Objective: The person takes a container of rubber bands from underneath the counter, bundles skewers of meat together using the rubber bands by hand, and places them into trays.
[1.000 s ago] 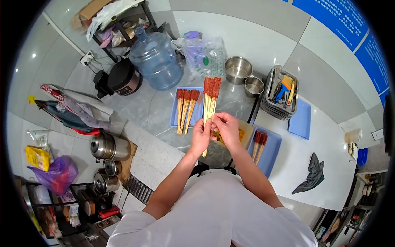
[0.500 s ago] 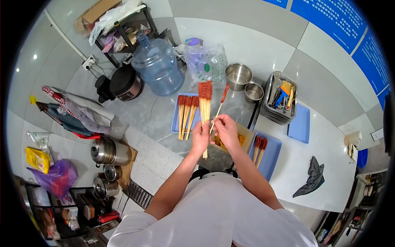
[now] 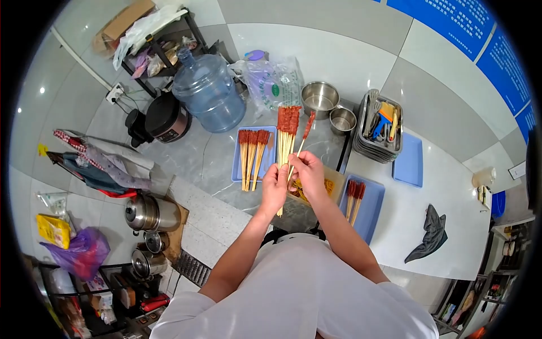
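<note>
My left hand (image 3: 274,186) is closed round the sticks of a fanned bundle of meat skewers (image 3: 288,121), red meat at the top. Just to its right, my right hand (image 3: 307,172) pinches a single skewer (image 3: 308,125) that leans apart from the bundle. Several skewers (image 3: 254,147) lie in a blue tray (image 3: 236,169) left of the bundle. Other skewers (image 3: 354,195) rest in a second blue tray (image 3: 372,209) on the right. Partly hidden behind my right hand is a container (image 3: 337,183) with yellow items inside.
Behind stand a large water bottle (image 3: 210,93), a plastic bag (image 3: 274,85), two metal pots (image 3: 320,99) and a rice cooker (image 3: 167,117). To the right are stacked trays with utensils (image 3: 377,147), an empty blue tray (image 3: 408,161) and a dark cloth (image 3: 430,234).
A single skewer has come away from the bundle, to the right, in my right hand. Since half a second ago it has moved slightly nearer the bundle, and the view has shifted a little.
</note>
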The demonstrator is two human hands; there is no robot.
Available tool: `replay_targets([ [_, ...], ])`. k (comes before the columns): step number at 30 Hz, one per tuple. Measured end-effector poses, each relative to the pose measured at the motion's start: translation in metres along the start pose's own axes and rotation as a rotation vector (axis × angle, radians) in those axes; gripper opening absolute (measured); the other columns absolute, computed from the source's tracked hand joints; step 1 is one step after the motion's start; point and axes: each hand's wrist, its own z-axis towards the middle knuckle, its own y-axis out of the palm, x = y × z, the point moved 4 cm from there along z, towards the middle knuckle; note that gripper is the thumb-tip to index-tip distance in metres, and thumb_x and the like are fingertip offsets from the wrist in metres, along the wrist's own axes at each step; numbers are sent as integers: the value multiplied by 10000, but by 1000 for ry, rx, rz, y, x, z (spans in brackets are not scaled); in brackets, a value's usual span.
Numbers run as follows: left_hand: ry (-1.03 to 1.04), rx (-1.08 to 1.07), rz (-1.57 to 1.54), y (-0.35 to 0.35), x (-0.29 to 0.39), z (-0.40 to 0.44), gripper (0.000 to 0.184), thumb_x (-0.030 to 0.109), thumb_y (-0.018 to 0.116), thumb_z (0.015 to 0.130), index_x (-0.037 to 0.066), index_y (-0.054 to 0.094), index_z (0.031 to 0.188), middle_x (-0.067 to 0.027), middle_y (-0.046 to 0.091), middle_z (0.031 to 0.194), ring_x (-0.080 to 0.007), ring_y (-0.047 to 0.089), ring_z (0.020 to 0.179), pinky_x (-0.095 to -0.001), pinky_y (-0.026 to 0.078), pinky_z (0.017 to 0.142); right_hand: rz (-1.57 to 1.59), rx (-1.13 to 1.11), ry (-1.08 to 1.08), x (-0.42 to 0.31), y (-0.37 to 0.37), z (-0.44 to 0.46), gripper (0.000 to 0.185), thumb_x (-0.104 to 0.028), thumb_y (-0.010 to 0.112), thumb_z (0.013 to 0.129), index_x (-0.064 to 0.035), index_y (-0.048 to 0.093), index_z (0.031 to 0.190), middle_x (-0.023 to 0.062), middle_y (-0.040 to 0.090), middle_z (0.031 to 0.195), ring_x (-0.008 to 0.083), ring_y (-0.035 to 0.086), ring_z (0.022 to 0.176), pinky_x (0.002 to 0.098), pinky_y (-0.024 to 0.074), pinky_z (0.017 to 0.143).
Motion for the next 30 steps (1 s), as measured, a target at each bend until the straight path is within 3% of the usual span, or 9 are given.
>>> replay_targets([
  [14, -11, 73, 59, -12, 1, 8, 316, 303, 437, 1036, 40, 553, 904, -1, 499, 689, -68, 481, 537, -257, 531, 477, -197, 51, -35, -6, 1, 2, 178, -175, 642, 918, 3, 626, 928, -10, 580, 696, 58, 500, 569, 235, 419, 500],
  [21, -27, -98, -26, -3, 4, 6, 394, 339, 351, 1056, 42, 549, 890, -13, 511, 668, -70, 475, 525, -271, 537, 519, -56, -39, -25, -9, 6, 3, 168, -169, 656, 917, -6, 616, 931, 0, 593, 746, 61, 509, 605, 223, 422, 530],
  [30, 7, -52, 30, -5, -7, 11, 277, 269, 461, 1033, 42, 540, 896, -11, 552, 741, -48, 495, 573, -247, 539, 523, 220, -27, 38, 0, 0, 5, 121, -142, 680, 895, -36, 624, 880, 11, 631, 812, 66, 534, 629, 213, 444, 538],
])
